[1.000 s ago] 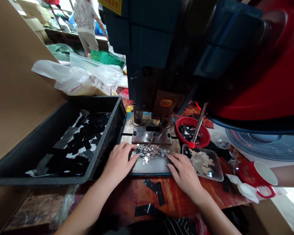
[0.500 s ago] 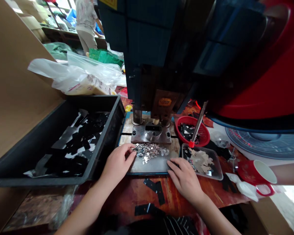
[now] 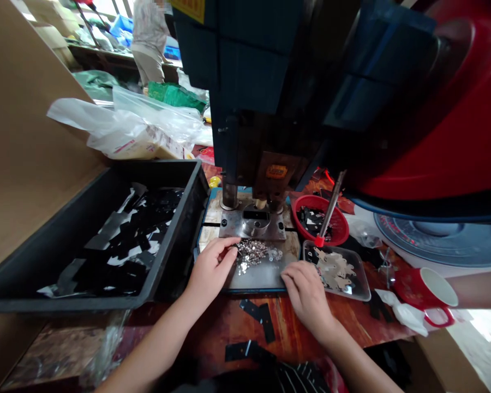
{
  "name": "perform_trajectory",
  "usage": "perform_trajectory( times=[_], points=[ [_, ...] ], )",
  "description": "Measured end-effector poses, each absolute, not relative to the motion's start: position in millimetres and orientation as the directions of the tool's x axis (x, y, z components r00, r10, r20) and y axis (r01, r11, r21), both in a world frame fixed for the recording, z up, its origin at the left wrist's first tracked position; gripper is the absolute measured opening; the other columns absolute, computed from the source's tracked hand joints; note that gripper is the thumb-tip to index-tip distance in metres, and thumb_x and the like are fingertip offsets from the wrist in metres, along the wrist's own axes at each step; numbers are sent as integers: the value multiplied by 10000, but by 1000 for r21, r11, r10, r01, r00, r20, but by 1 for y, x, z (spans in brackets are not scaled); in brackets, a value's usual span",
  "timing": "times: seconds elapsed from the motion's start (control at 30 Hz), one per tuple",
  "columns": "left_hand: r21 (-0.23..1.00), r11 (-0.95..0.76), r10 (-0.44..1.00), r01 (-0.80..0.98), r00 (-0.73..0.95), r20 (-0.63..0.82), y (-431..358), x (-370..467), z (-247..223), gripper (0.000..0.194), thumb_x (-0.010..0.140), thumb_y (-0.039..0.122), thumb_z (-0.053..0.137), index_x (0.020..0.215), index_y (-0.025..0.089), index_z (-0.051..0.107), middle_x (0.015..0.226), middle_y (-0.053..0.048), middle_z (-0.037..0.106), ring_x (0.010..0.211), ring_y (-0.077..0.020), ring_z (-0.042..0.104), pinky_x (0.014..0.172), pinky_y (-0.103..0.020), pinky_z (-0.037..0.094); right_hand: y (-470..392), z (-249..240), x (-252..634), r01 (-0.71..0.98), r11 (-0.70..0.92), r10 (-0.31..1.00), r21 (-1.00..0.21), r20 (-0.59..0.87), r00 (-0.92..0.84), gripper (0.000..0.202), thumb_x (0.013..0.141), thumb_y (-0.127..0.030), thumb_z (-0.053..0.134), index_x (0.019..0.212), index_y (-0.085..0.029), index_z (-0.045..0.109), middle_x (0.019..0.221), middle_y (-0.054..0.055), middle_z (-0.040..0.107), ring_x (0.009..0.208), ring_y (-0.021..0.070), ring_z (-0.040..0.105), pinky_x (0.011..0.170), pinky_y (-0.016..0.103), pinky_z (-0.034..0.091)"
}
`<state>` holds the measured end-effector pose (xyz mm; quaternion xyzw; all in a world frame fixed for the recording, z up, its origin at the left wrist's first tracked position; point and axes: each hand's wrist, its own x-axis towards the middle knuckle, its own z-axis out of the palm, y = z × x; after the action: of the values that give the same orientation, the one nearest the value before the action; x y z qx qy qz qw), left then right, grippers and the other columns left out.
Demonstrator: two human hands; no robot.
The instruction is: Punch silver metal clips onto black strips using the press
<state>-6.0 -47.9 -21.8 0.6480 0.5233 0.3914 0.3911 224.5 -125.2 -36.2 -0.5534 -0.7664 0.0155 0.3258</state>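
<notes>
On the bare metal plate (image 3: 245, 281) of a press lies a heap of small shiny metal pieces (image 3: 251, 254), with a few clear-looking ones at its right. My left hand (image 3: 213, 267) reaches into the heap's left edge, thumb and fingertips drawn close together; whatever is between them is too small to name. At the plate's right front edge, my right hand (image 3: 309, 292) rests with fingers curled and pressed together, their undersides hidden. The press die (image 3: 256, 221) stands just behind the heap. Beside my right hand, a clear plastic tray (image 3: 366, 286) holds flat metal plates (image 3: 337, 267).
A black bin (image 3: 175, 240) of dark and pale scraps stands left. Right of the press are a red basket (image 3: 343, 221), a metal rod (image 3: 331, 210) and a red mug (image 3: 413, 289). Black strips (image 3: 265, 322) lie in front. Another person (image 3: 149, 41) stands far back.
My left hand has moved right, further into the heap. My right hand has shifted slightly right and its fingers have drawn together. The person behind has turned a little.
</notes>
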Motion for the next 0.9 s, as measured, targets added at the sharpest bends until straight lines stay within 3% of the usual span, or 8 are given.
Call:
perform_trajectory(
  times=[0.33, 0.53, 0.77, 0.9],
  points=[
    [983, 8, 996, 184, 84, -24, -46, -6, -24, 203, 765, 353, 611, 878, 192, 661, 792, -11, 672, 727, -168, 616, 702, -288, 486, 2, 4, 188, 880, 279, 824, -385, 566, -13, 118, 840, -232, 579, 786, -213, 682, 793, 37, 644, 795, 200, 539, 764, 337, 416],
    [995, 38, 998, 91, 53, -43, -41, -3, -15, 204, 734, 340, 637, 856, 179, 663, 781, -15, 676, 700, -161, 618, 666, -275, 496, 3, 9, 189, 858, 452, 776, -245, 581, -243, 182, 881, -282, 540, 874, -220, 711, 865, 47, 660, 868, 207, 534, 806, 354, 425],
    [994, -85, 996, 61, 4, 85, -16, 9, 2, 215, 742, 339, 641, 885, 180, 666, 813, -20, 691, 736, -165, 639, 696, -273, 501, -11, 6, 195, 845, 485, 771, -227, 568, -290, 249, 893, -339, 522, 1071, -240, 666, 1029, 54, 657, 1051, 239, 513, 921, 419, 419],
    [944, -208, 977, 256, 8, 213, 2, 22, 9, 248, 800, 364, 574, 943, 184, 668, 842, -32, 703, 725, -171, 642, 683, -286, 503, -14, -2, 197, 799, 500, 746, -333, 634, -203, 285, 900, -309, 508, 1141, -205, 618, 1125, 78, 628, 1089, 221, 517, 959, 420, 430]
  ],
)
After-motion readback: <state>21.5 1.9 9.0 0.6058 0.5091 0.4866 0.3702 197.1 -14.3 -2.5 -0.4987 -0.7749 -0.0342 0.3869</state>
